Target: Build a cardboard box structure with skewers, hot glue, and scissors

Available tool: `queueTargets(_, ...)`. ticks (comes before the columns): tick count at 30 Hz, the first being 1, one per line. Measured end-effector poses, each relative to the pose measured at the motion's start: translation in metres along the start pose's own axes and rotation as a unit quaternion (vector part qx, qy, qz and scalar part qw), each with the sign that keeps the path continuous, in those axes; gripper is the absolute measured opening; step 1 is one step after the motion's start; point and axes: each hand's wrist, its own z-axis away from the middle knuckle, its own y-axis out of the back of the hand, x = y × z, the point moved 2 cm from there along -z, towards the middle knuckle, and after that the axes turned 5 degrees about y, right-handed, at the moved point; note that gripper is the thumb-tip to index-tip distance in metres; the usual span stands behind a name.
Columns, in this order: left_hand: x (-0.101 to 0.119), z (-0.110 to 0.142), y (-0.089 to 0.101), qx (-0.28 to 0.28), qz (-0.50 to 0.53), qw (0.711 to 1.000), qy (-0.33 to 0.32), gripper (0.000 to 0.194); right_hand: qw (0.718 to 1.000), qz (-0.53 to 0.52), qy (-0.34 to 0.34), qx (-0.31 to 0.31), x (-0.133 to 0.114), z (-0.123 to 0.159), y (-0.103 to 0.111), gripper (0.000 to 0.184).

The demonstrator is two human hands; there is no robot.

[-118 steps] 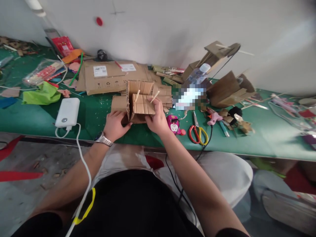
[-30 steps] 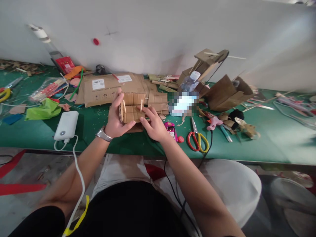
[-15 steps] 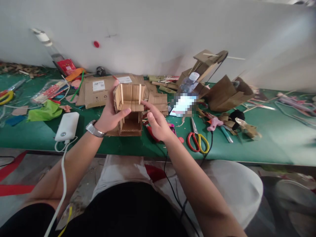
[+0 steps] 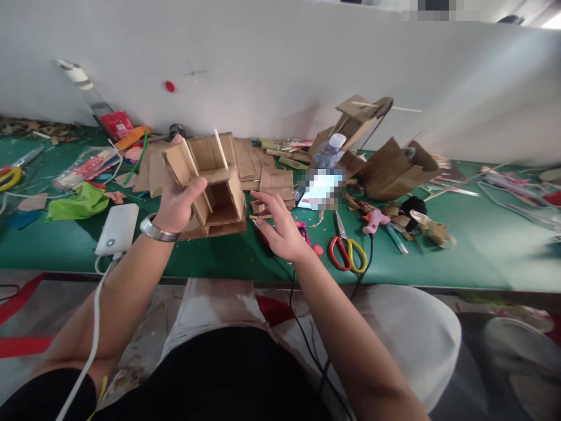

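A small cardboard box structure (image 4: 239,202) with an open compartment in front and two thin wooden sticks rising from it is tilted in my left hand (image 4: 177,204). The left thumb presses along its front left edge while the other fingers are mostly hidden behind it. To its right, my right hand (image 4: 280,228) hovers apart from the box, fingers loosely spread with nothing held in them. Below that hand lies a pink and black item (image 4: 302,229), partly covered.
Scissors with red and yellow handles (image 4: 348,252) and a pink glue gun (image 4: 376,221) lie to the right. A bright-screened device (image 4: 319,190) stands before a plastic bottle (image 4: 328,153). At left are a white power bank (image 4: 117,228) with cable and green plastic (image 4: 79,203). Cardboard sheets lie behind.
My left hand has moved the cardboard structure left and turned it, so its side now shows. My right hand has come away from it, and its fingers have spread.
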Motion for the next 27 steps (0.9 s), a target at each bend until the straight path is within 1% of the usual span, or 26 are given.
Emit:
queueTargets(3,-0.003,0.015,-0.008,0.016,-0.042,0.998,-0.039,0.099,0.999,0.016,-0.007,0.034,-0.006,-0.001,0.002,0.048)
queueTargets(5,-0.009,0.027,-0.016,0.003,-0.056,0.997,-0.047,0.108,0.998,0.031,-0.012,0.048,-0.010,-0.005,0.005,0.048)
queueTargets(9,-0.024,0.045,-0.026,-0.020,-0.064,0.997,-0.045,0.110,0.998,0.047,-0.009,0.038,-0.017,-0.019,0.009,0.050)
queueTargets(13,-0.030,0.051,-0.026,-0.028,-0.076,0.995,-0.054,0.112,0.998,0.051,0.014,0.018,-0.018,-0.036,0.009,0.044)
queueTargets(16,-0.032,0.050,-0.024,-0.027,-0.088,0.994,-0.058,0.110,0.999,0.038,0.018,0.023,-0.014,-0.045,0.006,0.038)
queueTargets(20,-0.030,0.041,-0.023,-0.041,-0.076,0.995,-0.053,0.111,0.999,0.030,-0.013,0.025,-0.001,-0.056,0.000,0.033)
queueTargets(22,-0.028,0.033,-0.022,-0.047,-0.062,0.996,-0.045,0.110,0.999,0.038,-0.023,0.024,0.003,-0.064,-0.001,0.032)
queueTargets(25,-0.025,0.017,-0.019,-0.047,-0.042,0.998,-0.023,0.103,0.997,0.065,-0.020,0.028,0.006,-0.081,0.000,0.031)
queueTargets(27,-0.026,0.006,-0.016,-0.054,-0.058,0.997,-0.016,0.097,0.996,0.079,-0.009,0.028,0.008,-0.093,0.000,0.034)
